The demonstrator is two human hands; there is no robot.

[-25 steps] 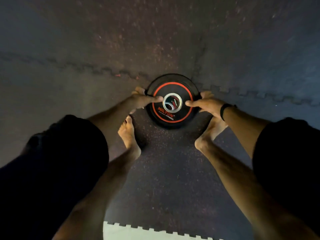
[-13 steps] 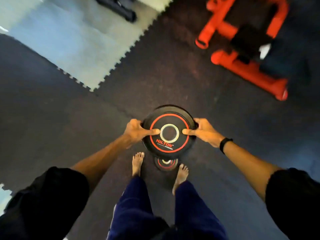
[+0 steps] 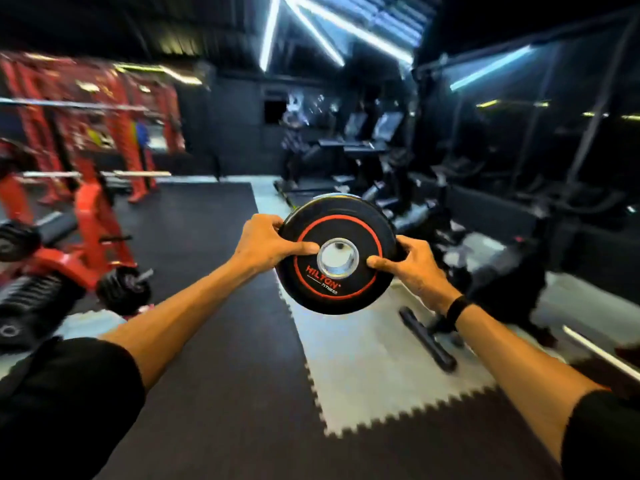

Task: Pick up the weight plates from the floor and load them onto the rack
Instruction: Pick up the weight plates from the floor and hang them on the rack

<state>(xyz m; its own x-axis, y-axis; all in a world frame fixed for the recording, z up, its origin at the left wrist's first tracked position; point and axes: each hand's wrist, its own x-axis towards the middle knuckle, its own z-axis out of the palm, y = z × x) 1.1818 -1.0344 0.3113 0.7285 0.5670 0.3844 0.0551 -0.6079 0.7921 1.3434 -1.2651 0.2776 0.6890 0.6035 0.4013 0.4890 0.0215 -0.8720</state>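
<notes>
A black weight plate with a red ring, a steel centre hole and "HILTON FITNESS" lettering is held out in front of me at about chest height, tilted slightly. My left hand grips its left edge, thumb lying across the face near the hole. My right hand grips the right edge, its thumb also on the face. A black band circles my right wrist. A red rack carrying black plates and silver bars stands at the left.
Black rubber mats cover the floor, with a grey interlocking patch ahead of me. A dark bar-shaped piece lies on the grey mat. Treadmills and dark machines line the back and right. Loaded black plates sit low on the red rack.
I have stood up with the plate, which has risen from near the floor to chest height. The view has swung from the floor and my feet to the gym room.
</notes>
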